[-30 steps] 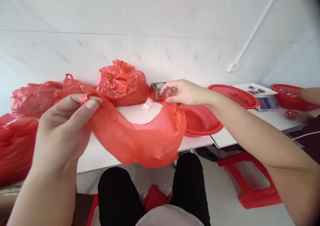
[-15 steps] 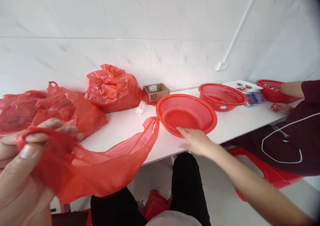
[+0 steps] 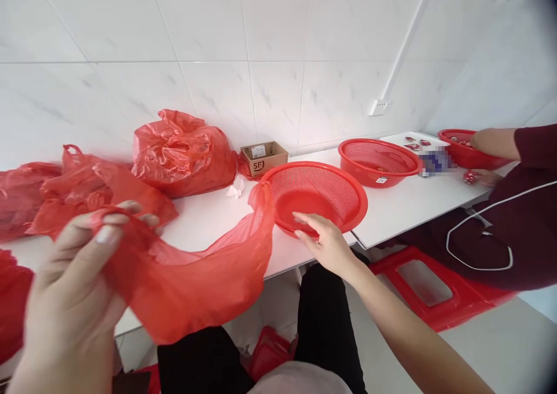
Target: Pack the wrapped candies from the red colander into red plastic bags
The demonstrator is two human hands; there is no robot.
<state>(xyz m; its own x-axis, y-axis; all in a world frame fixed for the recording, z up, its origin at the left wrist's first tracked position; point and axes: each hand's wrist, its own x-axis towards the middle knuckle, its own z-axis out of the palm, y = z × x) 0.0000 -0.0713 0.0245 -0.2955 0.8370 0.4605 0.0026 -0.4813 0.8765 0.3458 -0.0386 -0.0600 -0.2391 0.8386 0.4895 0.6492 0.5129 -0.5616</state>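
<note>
My left hand (image 3: 82,284) pinches one end of a thin red plastic bag (image 3: 204,284). The bag stretches across in front of me, sagging in the middle, and its far end reaches the left rim of a red perforated plastic basket (image 3: 311,205). Over the near rim of that basket, my right hand (image 3: 326,243) is open, thumb and fingers apart, holding nothing. I cannot tell whether it touches the rim. The basket's visible inside holds nothing.
Full red bags (image 3: 183,156) stand along the wall, beside an open cardboard box (image 3: 264,159) and crumpled tissue (image 3: 236,187). To the right are another red basket (image 3: 378,165), a white tray (image 3: 398,140) and a person in a dark red sleeve (image 3: 535,150). A red stool (image 3: 470,301) stands below.
My left hand has moved right and up in view with the bag. My right hand has shifted slightly left, its thumb and fingers wider apart. The whole view has turned a little.
</note>
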